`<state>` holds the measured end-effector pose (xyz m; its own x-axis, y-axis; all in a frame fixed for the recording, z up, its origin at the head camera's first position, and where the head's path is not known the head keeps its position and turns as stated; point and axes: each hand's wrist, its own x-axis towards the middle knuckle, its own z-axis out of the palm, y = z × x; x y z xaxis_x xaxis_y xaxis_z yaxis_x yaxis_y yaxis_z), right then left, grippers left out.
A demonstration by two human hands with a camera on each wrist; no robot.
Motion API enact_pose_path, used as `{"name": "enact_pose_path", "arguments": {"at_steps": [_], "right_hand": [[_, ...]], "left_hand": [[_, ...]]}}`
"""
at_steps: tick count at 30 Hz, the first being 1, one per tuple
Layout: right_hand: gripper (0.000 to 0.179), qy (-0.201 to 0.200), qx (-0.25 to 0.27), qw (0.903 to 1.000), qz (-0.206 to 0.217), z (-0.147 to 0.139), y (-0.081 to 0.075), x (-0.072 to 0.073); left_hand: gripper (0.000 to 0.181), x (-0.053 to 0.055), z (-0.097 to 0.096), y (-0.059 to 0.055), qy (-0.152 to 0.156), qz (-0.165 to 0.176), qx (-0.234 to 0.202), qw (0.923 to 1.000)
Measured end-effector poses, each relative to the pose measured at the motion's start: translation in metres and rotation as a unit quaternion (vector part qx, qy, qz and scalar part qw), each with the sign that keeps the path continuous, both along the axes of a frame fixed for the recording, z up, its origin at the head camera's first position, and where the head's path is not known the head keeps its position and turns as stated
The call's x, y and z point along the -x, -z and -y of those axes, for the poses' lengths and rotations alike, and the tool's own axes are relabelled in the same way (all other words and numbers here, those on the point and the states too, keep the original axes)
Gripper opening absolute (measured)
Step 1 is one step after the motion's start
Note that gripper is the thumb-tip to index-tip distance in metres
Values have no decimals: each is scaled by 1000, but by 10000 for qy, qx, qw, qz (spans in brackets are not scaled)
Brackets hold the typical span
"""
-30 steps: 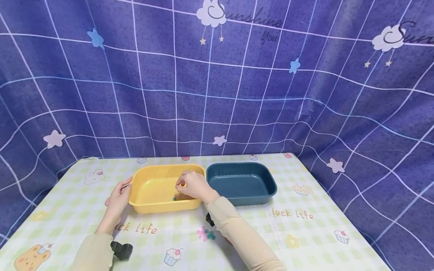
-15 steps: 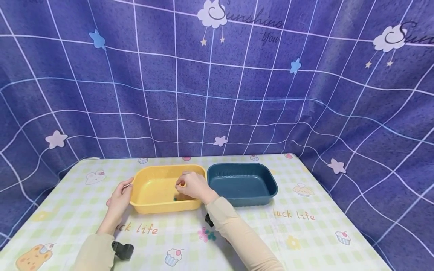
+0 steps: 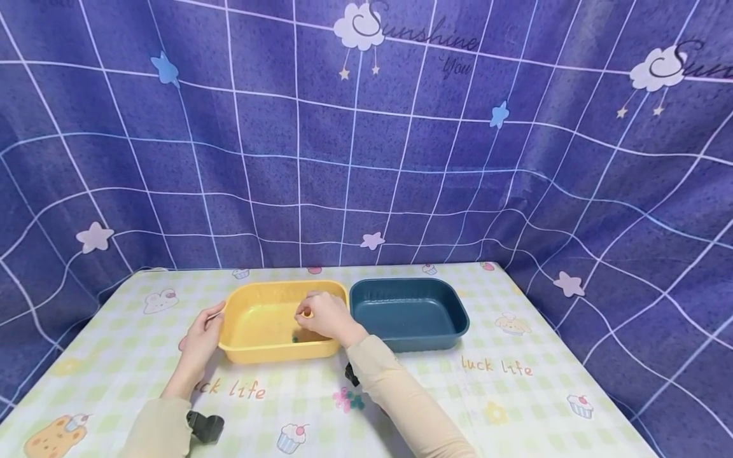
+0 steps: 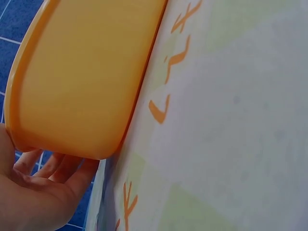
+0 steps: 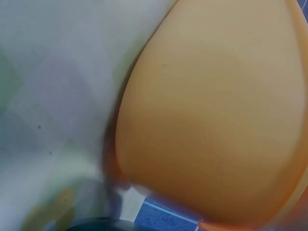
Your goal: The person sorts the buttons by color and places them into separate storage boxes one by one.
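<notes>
Tub (image 3: 243, 321) clasped in my left grip (image 3: 202, 332), I'm probably picking inside with curled right grip (image 3: 328, 315), contents hidden; next likely wants steadiness.

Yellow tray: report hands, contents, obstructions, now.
Left hand grips left end of yellow tray. Right hand over its right half, any held item unclear. Small dark bit on its floor. Nothing visibly blocking.

Can't tell if this is someone's home or a studio, but it's basically a curtained-off tabletop nook: blue-purple grid curtain (image 3: 258, 172) with clouds (image 3: 359, 27) and stars (image 3: 373, 240) across the far side and down the right, plus a pastel checked tablecloth (image 3: 550, 407) printed with cupcakes (image 3: 293, 439).
</notes>
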<state>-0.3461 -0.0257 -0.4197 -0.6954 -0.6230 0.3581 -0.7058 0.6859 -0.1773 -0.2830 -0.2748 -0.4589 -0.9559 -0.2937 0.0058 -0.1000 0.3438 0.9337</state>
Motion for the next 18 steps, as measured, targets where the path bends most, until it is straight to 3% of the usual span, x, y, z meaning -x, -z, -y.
{"name": "enact_pose_path", "arguments": {"at_steps": [11, 18], "right_hand": [[11, 3, 40, 10000, -58, 2, -2, 2], [14, 79, -79, 9999, -71, 3, 0, 2]], "left_hand": [[51, 0, -2, -2, -100, 111, 46, 9999], [52, -1, 0, -3, 44, 109, 92, 9999]]}}
